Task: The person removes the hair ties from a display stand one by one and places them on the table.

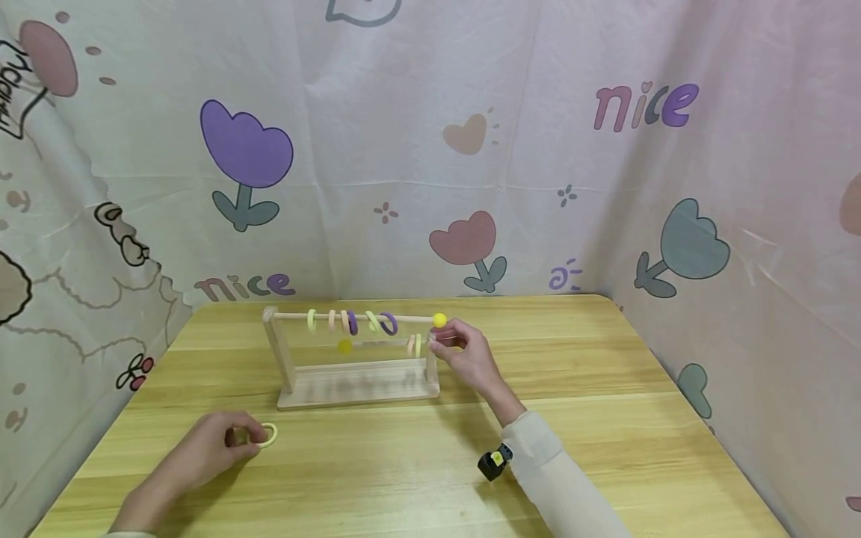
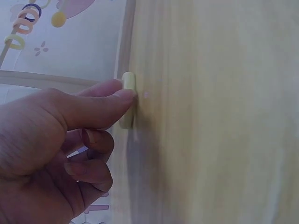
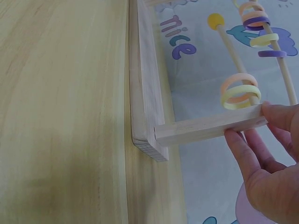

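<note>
A pale yellow ring (image 1: pixel 272 436) is pinched between thumb and index finger of my left hand (image 1: pixel 214 450), low over the table's left front; the left wrist view has this ring (image 2: pixel 126 120) edge-on. At the wooden rack (image 1: pixel 363 382), my right hand (image 1: pixel 472 360) grips the top of the right-hand post (image 3: pixel 201 126). Several yellow, peach and purple rings hang on the upper rod (image 1: pixel 410 319), whose tip has a yellow ball (image 1: pixel 439 320). Beside the gripped post, a peach ring (image 3: pixel 232 80) and a yellow ring (image 3: pixel 239 97) hang on the lower rod (image 3: pixel 231 49).
The rack stands on a wood-grain table (image 1: pixel 377 478). Another yellow ball (image 1: pixel 344 346) ends the lower rod, near the left post (image 1: pixel 279 350). A small black device (image 1: pixel 494 462) is at the right sleeve. Behind the table hangs a printed curtain (image 1: pixel 377 149).
</note>
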Available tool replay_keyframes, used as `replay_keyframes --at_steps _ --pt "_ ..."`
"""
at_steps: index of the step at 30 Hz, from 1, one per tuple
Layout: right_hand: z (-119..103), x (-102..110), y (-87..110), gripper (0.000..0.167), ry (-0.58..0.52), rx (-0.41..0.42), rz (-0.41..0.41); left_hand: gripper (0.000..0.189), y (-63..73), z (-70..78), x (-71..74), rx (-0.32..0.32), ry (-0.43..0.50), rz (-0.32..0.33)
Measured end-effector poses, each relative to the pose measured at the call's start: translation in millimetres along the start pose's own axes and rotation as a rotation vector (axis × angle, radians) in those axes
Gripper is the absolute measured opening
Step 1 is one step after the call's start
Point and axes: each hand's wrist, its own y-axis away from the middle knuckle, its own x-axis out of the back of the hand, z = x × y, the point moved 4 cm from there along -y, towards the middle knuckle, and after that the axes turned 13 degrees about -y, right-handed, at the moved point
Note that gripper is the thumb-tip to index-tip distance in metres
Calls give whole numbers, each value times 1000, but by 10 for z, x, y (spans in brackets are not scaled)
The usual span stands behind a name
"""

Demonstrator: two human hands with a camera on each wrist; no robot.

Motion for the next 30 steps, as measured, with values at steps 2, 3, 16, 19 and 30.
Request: replay_keyframes --at_steps 2,3,16,19,30 --pt "4 -3 -1 19 -3 0 0 14 3 16 21 15 25 -4" --pt "3 -3 -1 19 -5 -3 -1 15 1 30 33 23 42 -5" --pt "-6 0 -1 18 -5 -5 -10 16 -203 359 76 -38 64 145" --pt "10 -2 -1 20 -8 -14 -11 16 -289 462 55 -77 79 154" --pt "-200 -34 70 21 10 -35 -37 16 -649 898 -90 -125 133 228"
